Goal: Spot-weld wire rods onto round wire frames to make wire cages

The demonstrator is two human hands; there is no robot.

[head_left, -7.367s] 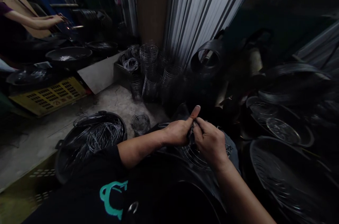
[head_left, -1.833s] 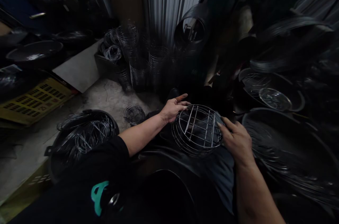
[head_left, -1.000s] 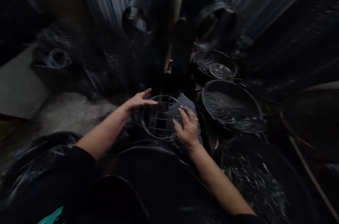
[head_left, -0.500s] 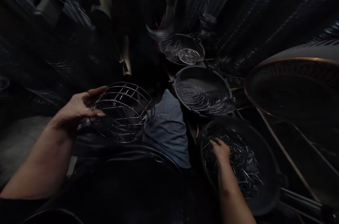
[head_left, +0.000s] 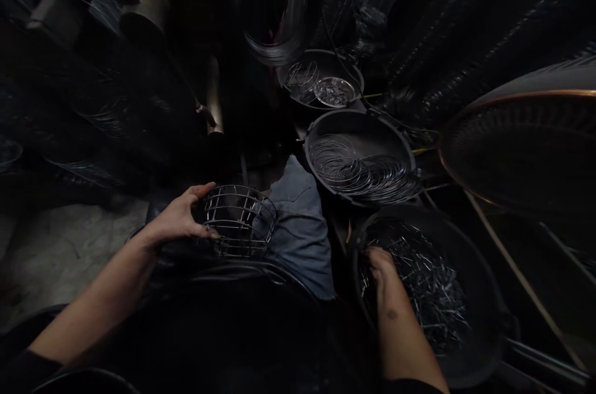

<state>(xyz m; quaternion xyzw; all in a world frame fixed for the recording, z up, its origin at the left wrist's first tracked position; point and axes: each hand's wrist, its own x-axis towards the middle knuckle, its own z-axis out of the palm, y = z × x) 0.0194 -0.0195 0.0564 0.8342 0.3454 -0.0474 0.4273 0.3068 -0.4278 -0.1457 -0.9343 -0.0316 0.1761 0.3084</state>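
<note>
My left hand grips the left side of a round wire cage, thumb near and fingers on the far rim. The cage is made of thin metal hoops joined by cross wires, and it is held up over my lap by the blue cloth. Low on the right, my right hand reaches into a dark round pan, at the left edge of a heap of short metal wire pieces. Its fingers curl downward, pressed together; their tips and anything in them are hidden in the dark.
Behind the dark pan stands a second pan with many wire rings. A farther pan holds a small dish. A wire coil hangs above. At right is a large copper-rimmed round vessel.
My left hand has moved right and down with the wire cage, which now lies closer to the blue cloth and is turned. My right hand has moved slightly left, its fingers more curled.
</note>
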